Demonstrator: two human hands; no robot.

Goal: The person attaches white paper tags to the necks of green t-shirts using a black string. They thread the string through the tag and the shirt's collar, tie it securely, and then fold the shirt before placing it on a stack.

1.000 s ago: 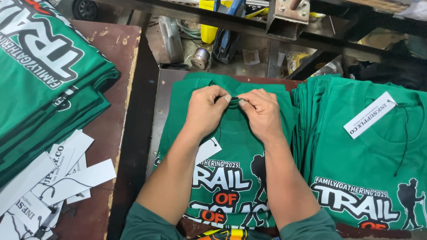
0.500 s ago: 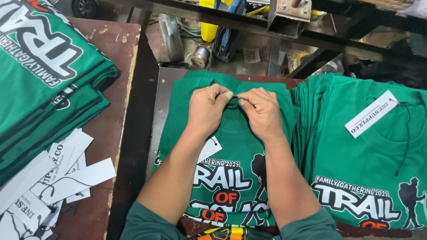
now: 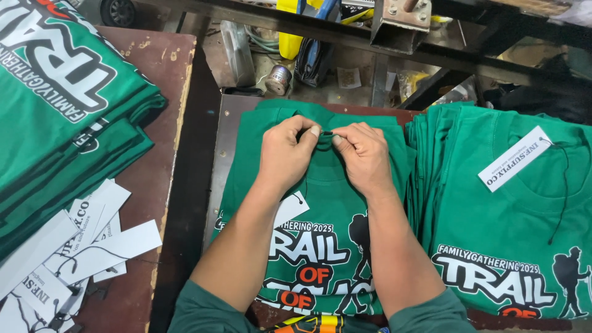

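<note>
Hands meet at the collar of a green shirt (image 3: 320, 203) lying flat at the centre of the surface (image 3: 225, 123): our left hand (image 3: 285, 154) and right hand (image 3: 364, 157) each pinch a thin dark string (image 3: 327, 132) between thumb and forefinger, fingertips nearly touching. A white tag (image 3: 291, 208) rests on the shirt beside our left wrist. At 3 o'clock sits a tagged stack (image 3: 512, 216), at 9 o'clock another stack (image 3: 55, 105), and at 8 o'clock loose tags (image 3: 80, 246).

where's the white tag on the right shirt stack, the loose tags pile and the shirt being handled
white tag (image 3: 515, 158), head view, middle of the card
loose tags (image 3: 92, 243), head view, a card amid the pile
green shirt (image 3: 320, 203), head view, chest below the collar
</note>
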